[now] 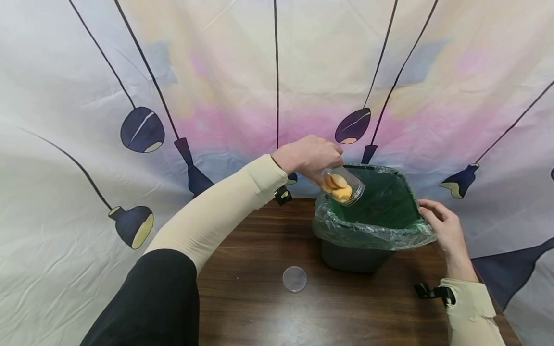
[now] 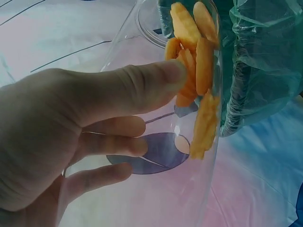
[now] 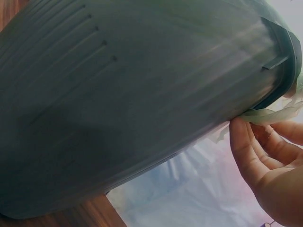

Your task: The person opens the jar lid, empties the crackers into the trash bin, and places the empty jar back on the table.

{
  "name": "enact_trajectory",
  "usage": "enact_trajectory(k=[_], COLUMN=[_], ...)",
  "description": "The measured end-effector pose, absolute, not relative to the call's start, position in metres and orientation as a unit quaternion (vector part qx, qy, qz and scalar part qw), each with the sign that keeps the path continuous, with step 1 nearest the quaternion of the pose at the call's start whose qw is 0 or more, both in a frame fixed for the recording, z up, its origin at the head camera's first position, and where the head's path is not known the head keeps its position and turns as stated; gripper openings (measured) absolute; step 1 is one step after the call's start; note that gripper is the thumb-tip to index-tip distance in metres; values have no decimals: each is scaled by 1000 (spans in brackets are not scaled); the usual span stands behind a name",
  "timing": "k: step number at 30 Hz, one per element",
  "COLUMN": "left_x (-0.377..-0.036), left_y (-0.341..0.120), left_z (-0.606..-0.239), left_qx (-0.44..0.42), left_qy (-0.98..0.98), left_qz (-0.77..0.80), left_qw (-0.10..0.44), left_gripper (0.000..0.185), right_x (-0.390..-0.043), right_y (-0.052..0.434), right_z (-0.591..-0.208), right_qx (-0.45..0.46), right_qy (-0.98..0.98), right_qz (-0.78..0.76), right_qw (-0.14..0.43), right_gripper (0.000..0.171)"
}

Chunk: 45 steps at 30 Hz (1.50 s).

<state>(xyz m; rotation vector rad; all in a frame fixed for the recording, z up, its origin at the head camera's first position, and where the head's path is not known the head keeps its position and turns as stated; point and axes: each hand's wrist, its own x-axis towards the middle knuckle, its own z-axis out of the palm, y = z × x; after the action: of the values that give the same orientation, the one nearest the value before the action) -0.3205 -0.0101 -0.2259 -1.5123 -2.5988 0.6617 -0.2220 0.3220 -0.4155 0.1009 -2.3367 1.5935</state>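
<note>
My left hand (image 1: 309, 156) grips a clear plastic jar (image 1: 356, 186), tilted with its mouth down over the left side of a bin (image 1: 357, 259). Orange-yellow snack pieces (image 1: 339, 188) lie inside the jar, gathered toward its mouth and along the lower wall in the left wrist view. A thin see-through green bag (image 1: 372, 235) lines the bin and folds over its rim. At the bin's right rim, my right hand (image 1: 446, 230) pinches the liner's edge (image 3: 272, 116) between thumb and fingers. The bin's grey side wall (image 3: 142, 109) fills most of the right wrist view.
A round clear lid (image 1: 295, 279) lies on the dark wooden table (image 1: 251, 298), in front of the bin and to its left. Behind the table hangs a pastel cloth (image 1: 242, 72) printed with dark lamps. Both wrists wear small black camera mounts (image 1: 434, 292).
</note>
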Motion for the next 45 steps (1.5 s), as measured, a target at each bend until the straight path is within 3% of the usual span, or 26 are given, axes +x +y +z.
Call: enact_trajectory(k=[15,45], left_x=[-328,-329], left_y=[-21,-29], left_z=[-232,-236], left_qx=[-473,-470], left_qy=[-866,-873], left_qz=[164,131], left_qw=[-1,-21], left_gripper=[73,75], right_x=[-222,-220], right_y=[324,323], right_z=[-414,-412], right_qx=[22,24], right_qy=[-816,-820], right_qz=[558,552], right_qw=[149,151], right_gripper=[34,35])
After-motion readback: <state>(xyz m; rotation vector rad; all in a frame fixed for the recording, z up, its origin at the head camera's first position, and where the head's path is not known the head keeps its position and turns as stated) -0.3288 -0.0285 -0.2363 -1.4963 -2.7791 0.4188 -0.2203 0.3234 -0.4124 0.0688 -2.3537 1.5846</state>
